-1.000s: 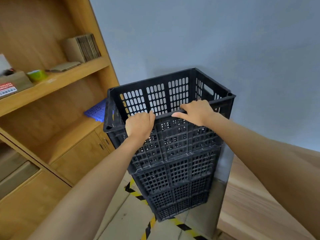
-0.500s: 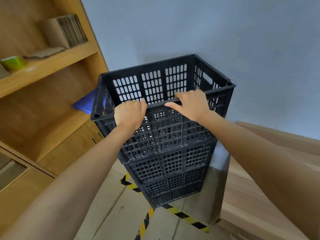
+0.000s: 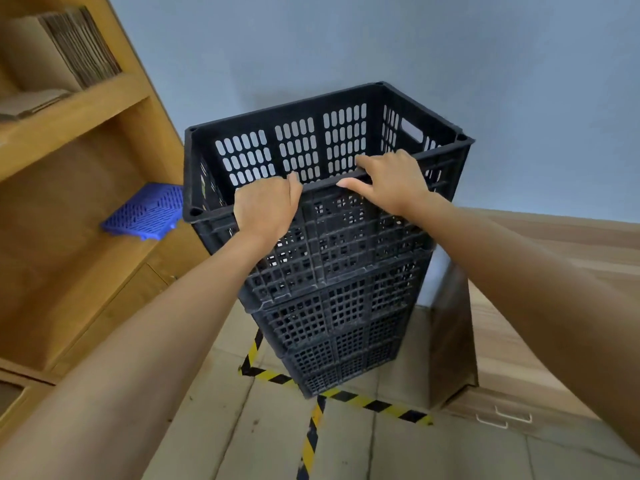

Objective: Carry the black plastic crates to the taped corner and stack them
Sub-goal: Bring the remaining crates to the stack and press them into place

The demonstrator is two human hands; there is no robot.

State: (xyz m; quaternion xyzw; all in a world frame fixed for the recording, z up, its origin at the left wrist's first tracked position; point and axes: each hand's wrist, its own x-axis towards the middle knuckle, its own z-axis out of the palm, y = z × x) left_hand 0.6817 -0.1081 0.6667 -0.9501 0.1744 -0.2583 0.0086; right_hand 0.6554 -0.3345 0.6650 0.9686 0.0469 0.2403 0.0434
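step: seating top black crate [image 3: 329,188] on the stack | left hand [image 3: 265,207] and right hand [image 3: 389,180] both clasp its near rim | stack below my hands, inside the yellow-black floor tape [image 3: 363,403] | I'd press evenly, check corners nest, then release.

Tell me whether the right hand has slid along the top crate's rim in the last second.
No. The right hand keeps the same spot, right of centre, on the near rim of the top crate.
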